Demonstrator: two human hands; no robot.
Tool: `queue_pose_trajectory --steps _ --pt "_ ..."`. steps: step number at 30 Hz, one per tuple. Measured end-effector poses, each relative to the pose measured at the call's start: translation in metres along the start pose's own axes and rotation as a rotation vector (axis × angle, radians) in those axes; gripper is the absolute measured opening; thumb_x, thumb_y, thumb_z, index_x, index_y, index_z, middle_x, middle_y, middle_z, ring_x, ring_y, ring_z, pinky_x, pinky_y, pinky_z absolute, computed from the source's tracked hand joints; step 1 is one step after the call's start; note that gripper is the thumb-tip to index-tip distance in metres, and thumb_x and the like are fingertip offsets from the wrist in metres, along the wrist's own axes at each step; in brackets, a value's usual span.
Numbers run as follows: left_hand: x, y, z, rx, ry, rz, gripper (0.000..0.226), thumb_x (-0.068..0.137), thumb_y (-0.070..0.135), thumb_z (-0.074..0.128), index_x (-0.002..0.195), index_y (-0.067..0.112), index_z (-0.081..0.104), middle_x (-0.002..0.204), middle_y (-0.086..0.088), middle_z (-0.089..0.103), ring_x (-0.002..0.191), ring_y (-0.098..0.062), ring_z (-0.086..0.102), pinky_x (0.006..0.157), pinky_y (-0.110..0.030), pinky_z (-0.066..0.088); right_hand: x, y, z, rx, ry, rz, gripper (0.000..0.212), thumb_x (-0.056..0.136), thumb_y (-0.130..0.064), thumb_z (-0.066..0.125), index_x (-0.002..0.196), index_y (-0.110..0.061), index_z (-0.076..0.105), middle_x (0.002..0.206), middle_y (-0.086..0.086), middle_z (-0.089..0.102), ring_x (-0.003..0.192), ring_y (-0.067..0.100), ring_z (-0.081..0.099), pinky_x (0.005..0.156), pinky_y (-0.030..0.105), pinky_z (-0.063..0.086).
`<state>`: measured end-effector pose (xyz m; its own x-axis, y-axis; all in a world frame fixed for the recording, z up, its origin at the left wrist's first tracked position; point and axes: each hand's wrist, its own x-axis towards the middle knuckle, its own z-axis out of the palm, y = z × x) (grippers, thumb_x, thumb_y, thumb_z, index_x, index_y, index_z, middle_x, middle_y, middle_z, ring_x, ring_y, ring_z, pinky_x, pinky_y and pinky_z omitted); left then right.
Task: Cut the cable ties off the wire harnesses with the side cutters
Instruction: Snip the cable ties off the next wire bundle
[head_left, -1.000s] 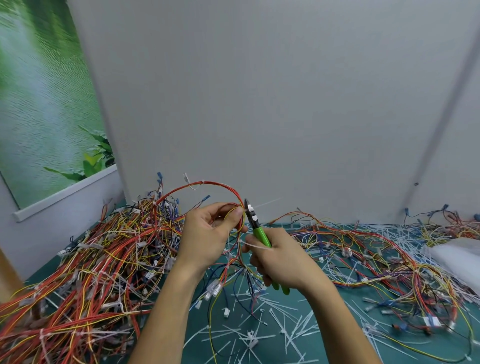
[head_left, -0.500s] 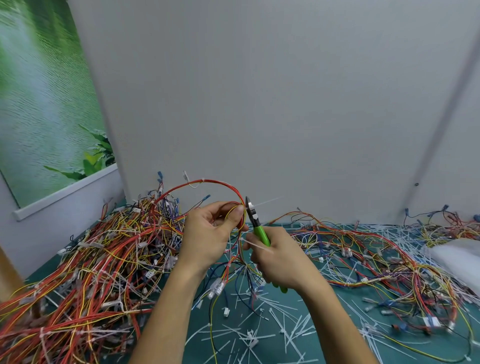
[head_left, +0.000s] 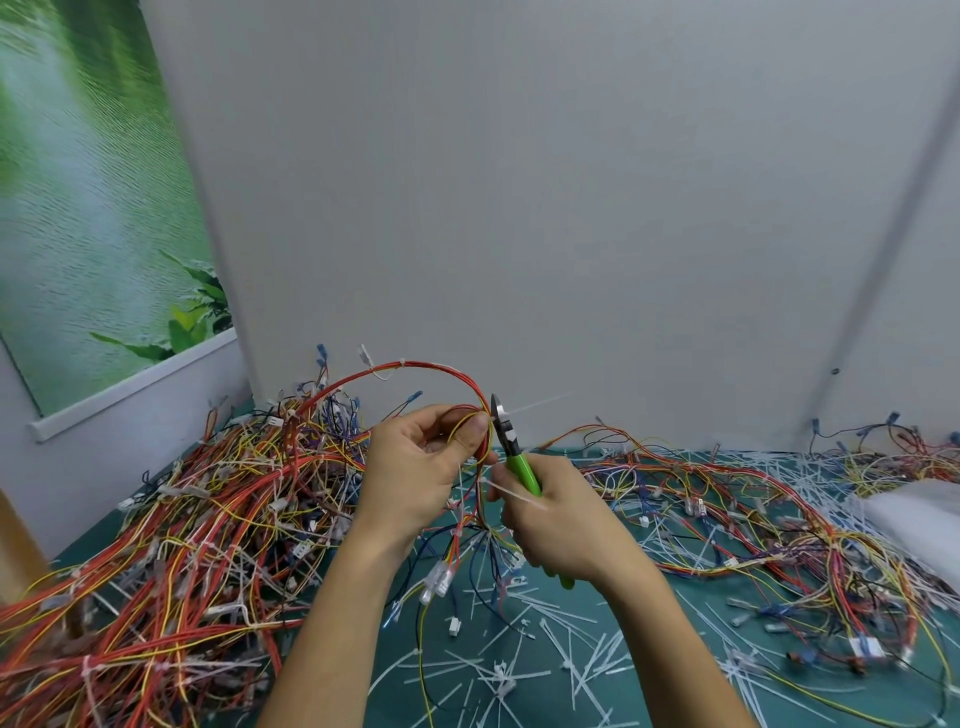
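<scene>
My left hand (head_left: 421, 467) pinches a red, orange and yellow wire harness (head_left: 415, 366) that arcs up over it from the pile at the left. My right hand (head_left: 561, 514) grips green-handled side cutters (head_left: 511, 447), whose dark jaws point up beside my left thumb, at a white cable tie (head_left: 535, 404) whose thin tail sticks out to the right. A second white tie (head_left: 511, 493) crosses my right fingers. Whether the jaws touch the tie I cannot tell.
A deep pile of tied harnesses (head_left: 182, 525) covers the left of the green mat (head_left: 530, 639). Looser harnesses (head_left: 779, 519) spread across the right. Several cut white ties (head_left: 498, 670) litter the mat near me. A white bag (head_left: 919, 519) lies at the right edge; a grey wall stands behind.
Both hands have held nearly still. The cutter jaws have edged slightly up and closer to my left thumb at the tie.
</scene>
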<state>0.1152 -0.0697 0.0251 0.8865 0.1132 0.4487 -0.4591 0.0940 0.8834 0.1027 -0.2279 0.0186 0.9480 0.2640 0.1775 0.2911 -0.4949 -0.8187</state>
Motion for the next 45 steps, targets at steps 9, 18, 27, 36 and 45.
queue_pose_trajectory --steps 9,18,27,36,45 --pt "0.0001 -0.0076 0.0058 -0.035 0.0 -0.028 0.023 0.081 0.031 0.074 0.094 0.011 0.074 0.08 -0.002 0.076 0.074 -0.019 0.075 0.073 -0.025 0.058 -0.0024 -0.0043 -0.0028 0.001 0.027 -0.04 0.042 0.107 -0.036 0.047 0.084 -0.001 0.05 0.065 0.01 0.053 0.058 0.02 0.05 0.063 0.053 0.052" --pt "0.0004 -0.0043 0.0004 0.0 -0.034 -0.023 0.02 0.082 0.03 0.075 0.092 0.012 0.076 0.08 -0.005 0.077 0.073 -0.022 0.076 0.073 -0.025 0.058 0.0005 0.0034 -0.0042 -0.021 0.013 0.006 0.04 0.105 -0.041 0.049 0.085 -0.009 0.063 0.061 0.004 0.049 0.054 0.02 0.042 0.056 0.039 0.04" --pt "0.0006 -0.0055 -0.0007 0.037 -0.068 0.014 0.012 0.084 0.032 0.075 0.092 0.024 0.078 0.083 -0.003 0.077 0.072 -0.02 0.075 0.073 -0.027 0.059 -0.0018 -0.0016 -0.0076 -0.068 -0.058 -0.031 0.03 0.102 -0.041 0.056 0.083 -0.018 0.057 0.07 0.003 0.057 0.064 0.02 0.053 0.072 0.05 0.056" --pt "0.0001 -0.0046 -0.0023 0.037 -0.071 0.027 0.011 0.085 0.03 0.075 0.09 0.021 0.078 0.08 -0.002 0.076 0.071 -0.021 0.075 0.07 -0.025 0.058 -0.0022 -0.0003 -0.0076 -0.066 -0.011 0.014 0.042 0.106 -0.039 0.049 0.091 -0.003 0.062 0.062 0.005 0.049 0.051 0.018 0.044 0.053 0.037 0.043" --pt "0.0004 -0.004 -0.0025 0.063 -0.074 0.029 0.01 0.085 0.032 0.074 0.09 0.025 0.078 0.082 -0.002 0.076 0.072 -0.021 0.075 0.07 -0.025 0.058 -0.0038 -0.0038 -0.0084 0.0 -0.08 0.013 0.036 0.106 -0.034 0.05 0.093 -0.002 0.061 0.065 0.007 0.055 0.054 0.018 0.052 0.058 0.047 0.056"
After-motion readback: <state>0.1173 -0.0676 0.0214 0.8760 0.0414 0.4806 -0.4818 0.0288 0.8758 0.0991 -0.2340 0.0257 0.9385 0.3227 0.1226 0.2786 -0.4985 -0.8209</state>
